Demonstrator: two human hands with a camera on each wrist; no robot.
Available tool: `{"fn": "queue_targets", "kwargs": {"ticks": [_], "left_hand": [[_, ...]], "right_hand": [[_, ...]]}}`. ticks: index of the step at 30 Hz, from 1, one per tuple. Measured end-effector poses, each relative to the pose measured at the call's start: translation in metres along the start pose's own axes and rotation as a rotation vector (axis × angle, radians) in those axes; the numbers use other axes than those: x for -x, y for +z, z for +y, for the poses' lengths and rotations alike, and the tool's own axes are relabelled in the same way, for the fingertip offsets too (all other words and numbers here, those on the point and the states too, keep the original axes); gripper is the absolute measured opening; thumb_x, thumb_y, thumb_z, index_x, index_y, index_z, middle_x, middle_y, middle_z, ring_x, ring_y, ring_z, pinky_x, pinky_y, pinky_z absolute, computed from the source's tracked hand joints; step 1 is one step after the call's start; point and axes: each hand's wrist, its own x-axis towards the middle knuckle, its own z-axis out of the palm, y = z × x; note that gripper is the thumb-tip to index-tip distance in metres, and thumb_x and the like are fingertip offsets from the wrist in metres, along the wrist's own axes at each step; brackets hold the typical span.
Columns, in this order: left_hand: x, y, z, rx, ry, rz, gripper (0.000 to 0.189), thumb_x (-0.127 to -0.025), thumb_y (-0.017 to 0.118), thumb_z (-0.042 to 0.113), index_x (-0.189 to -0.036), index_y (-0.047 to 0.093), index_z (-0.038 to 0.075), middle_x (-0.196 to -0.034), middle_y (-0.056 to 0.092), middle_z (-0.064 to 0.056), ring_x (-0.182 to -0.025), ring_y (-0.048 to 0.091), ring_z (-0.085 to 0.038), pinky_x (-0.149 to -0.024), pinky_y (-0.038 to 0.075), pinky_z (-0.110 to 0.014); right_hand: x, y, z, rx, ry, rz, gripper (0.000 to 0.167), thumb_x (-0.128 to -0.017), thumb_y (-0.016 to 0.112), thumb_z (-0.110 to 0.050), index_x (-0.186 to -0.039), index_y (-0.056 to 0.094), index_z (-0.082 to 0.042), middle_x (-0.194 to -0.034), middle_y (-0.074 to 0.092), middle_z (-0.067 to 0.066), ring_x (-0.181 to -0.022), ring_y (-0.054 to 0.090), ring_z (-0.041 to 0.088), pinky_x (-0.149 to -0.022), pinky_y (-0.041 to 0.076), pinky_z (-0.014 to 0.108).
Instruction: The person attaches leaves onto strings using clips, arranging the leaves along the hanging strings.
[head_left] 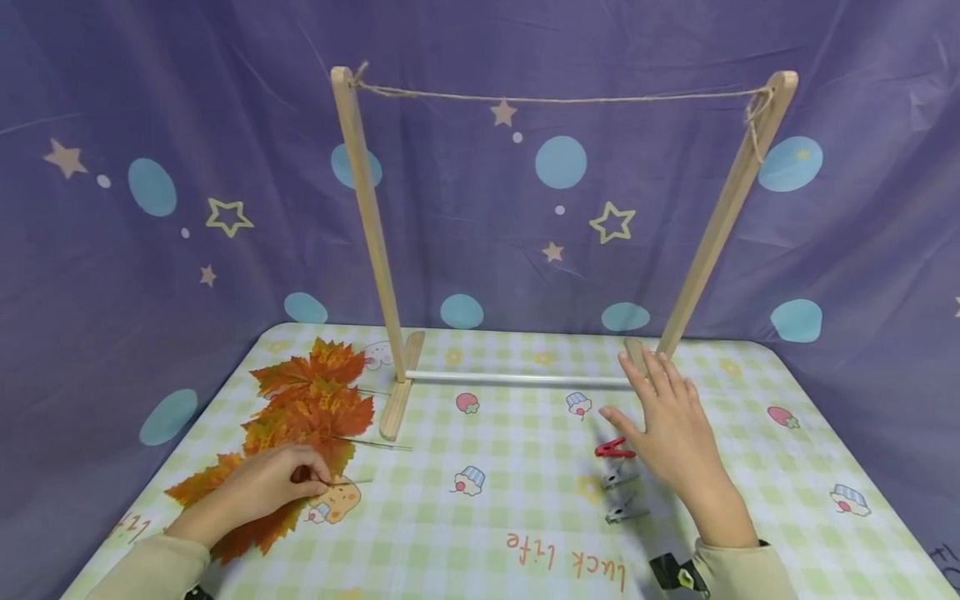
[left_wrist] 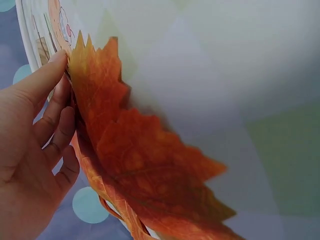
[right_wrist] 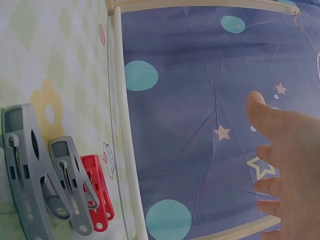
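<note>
My left hand (head_left: 273,483) is at the front left, its thumb and forefinger pinching the stem of an orange maple leaf (left_wrist: 135,145). In the left wrist view the leaf hangs beside the fingers, its base at the fingertips. More autumn leaves (head_left: 315,408) lie behind that hand, stems pointing right. My right hand (head_left: 675,425), fingers straight and spread, is held over the right side of the table with nothing in it. Just left of it are a red clothespin (right_wrist: 98,192) and two grey clothespins (right_wrist: 72,185), lined up in a row.
A wooden frame stands at the back, with a left post (head_left: 367,217), a right post (head_left: 723,225) and a white bar (head_left: 517,379) low between them. Twine (head_left: 562,101) is strung across the top. Purple cloth (head_left: 465,250) hangs behind the checked table (head_left: 525,467).
</note>
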Motion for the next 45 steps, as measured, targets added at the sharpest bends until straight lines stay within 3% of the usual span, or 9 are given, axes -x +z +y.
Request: {"fn": "queue_targets", "kwargs": {"ticks": [6,11,17,25,35,40,45], "left_hand": [[-0.002,0.000,-0.002,0.009,-0.002,-0.024,0.006,-0.087,0.075,0.034,-0.087,0.069,0.033,-0.082,0.061,0.020,-0.070,0.053,0.001,-0.059,0.044,-0.025],[-0.005,-0.005,0.002,0.029,-0.024,-0.034,0.005,-0.090,0.073,0.030,-0.087,0.069,0.030,-0.080,0.061,0.015,-0.069,0.054,-0.002,-0.058,0.044,-0.026],[-0.003,-0.013,0.006,0.042,-0.050,-0.035,0.004,-0.091,0.072,0.029,-0.089,0.069,0.027,-0.079,0.061,0.013,-0.068,0.055,-0.003,-0.058,0.044,-0.027],[0.002,-0.023,0.005,0.039,-0.042,-0.032,0.005,-0.093,0.070,0.030,-0.093,0.070,0.025,-0.080,0.062,0.013,-0.068,0.054,-0.003,-0.059,0.044,-0.027],[0.005,-0.022,0.011,0.055,-0.027,-0.023,0.004,-0.092,0.071,0.026,-0.093,0.070,0.023,-0.083,0.064,0.013,-0.071,0.056,-0.001,-0.062,0.047,-0.026],[0.003,-0.022,0.012,0.078,0.011,-0.027,0.003,-0.093,0.071,0.025,-0.095,0.070,0.022,-0.084,0.065,0.013,-0.073,0.057,-0.001,-0.063,0.048,-0.026],[0.003,-0.022,0.010,0.093,0.021,-0.035,0.003,-0.093,0.070,0.023,-0.095,0.070,0.021,-0.086,0.065,0.012,-0.073,0.057,-0.002,-0.063,0.049,-0.026]], "right_hand": [[0.001,-0.005,-0.001,-0.035,-0.006,-0.009,0.076,-0.097,0.060,-0.049,-0.158,0.028,-0.018,-0.160,0.025,0.019,-0.146,0.019,0.042,-0.112,0.014,0.064],[0.001,-0.007,0.004,-0.142,-0.041,-0.037,0.071,-0.097,0.062,-0.043,-0.157,0.032,-0.019,-0.158,0.031,0.017,-0.148,0.016,0.038,-0.115,0.013,0.059],[0.001,-0.008,0.007,-0.257,-0.085,-0.073,0.065,-0.098,0.064,-0.035,-0.155,0.036,-0.018,-0.157,0.034,0.013,-0.146,0.020,0.038,-0.110,0.020,0.066],[0.011,-0.003,0.012,-0.227,-0.148,-0.106,0.061,-0.097,0.065,-0.035,-0.152,0.041,-0.019,-0.152,0.043,0.010,-0.140,0.033,0.039,-0.106,0.029,0.064],[0.028,-0.005,0.028,-0.272,-0.149,-0.080,0.051,-0.094,0.071,-0.027,-0.142,0.054,-0.024,-0.142,0.053,0.004,-0.133,0.045,0.035,-0.098,0.040,0.062],[0.035,-0.007,0.034,-0.325,-0.162,-0.085,0.045,-0.091,0.074,-0.020,-0.135,0.060,-0.023,-0.135,0.058,-0.001,-0.124,0.054,0.027,-0.093,0.046,0.055],[0.041,0.000,0.039,-0.418,-0.232,-0.094,0.044,-0.087,0.077,-0.009,-0.128,0.064,-0.016,-0.124,0.063,-0.003,-0.108,0.059,0.013,-0.084,0.053,0.037]]}}
